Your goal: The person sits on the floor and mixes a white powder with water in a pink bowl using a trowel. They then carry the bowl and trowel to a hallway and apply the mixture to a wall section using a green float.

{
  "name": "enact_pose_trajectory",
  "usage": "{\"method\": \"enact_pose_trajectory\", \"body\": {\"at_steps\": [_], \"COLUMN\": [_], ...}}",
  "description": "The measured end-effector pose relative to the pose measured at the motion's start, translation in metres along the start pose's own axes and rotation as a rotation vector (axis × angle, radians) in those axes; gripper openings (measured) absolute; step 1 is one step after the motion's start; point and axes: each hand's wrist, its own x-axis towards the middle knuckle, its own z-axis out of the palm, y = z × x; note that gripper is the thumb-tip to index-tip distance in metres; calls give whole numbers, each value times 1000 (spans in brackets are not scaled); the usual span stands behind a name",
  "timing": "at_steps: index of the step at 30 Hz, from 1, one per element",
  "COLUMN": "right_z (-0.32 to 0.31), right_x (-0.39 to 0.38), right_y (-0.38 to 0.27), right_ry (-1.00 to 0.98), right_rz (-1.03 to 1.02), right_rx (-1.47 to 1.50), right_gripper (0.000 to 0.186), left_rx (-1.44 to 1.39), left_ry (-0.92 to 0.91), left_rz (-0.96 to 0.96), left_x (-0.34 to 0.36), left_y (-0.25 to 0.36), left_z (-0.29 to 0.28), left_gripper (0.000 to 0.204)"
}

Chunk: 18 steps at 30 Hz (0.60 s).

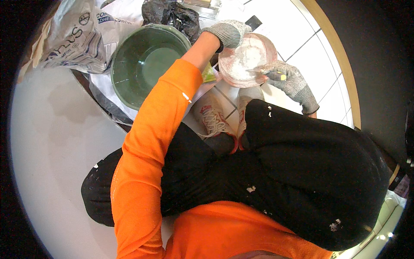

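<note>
A small pinkish bucket (223, 69) stands on the tiled floor in front of my shoes, with white powder or paste (250, 54) inside. My left hand (228, 33), in a grey knitted glove, grips this bucket at its far left rim; its fingertips are partly hidden. At the near right rim, my right hand (290, 82), gloved alike, is closed round the handle of a trowel-like tool (260, 69) with a yellow spot at the handle. The tool's front part reaches over the rim into the white material. Its exact blade shape is hard to make out.
Left of my left forearm stands a larger green bucket (123, 82). Beyond it lie a printed white sack (82, 39) and a crumpled black plastic bag (170, 15). My shoes (211, 118) are close to the small bucket. A pale curved edge (340, 56) bounds the tiles at right.
</note>
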Motion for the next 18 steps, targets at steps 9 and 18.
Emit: {"method": "enact_pose_trajectory", "body": {"at_steps": [9, 18], "right_z": [19, 20], "right_x": [13, 9], "right_y": [-18, -8], "right_ry": [211, 40], "right_rz": [-163, -170], "right_rx": [-69, -94], "right_gripper": [30, 30], "left_rx": [14, 12], "left_ry": [80, -85], "left_rz": [28, -22], "left_x": [3, 7], "left_y": [-13, -1], "left_z": [12, 5], "left_gripper": [64, 62]}}
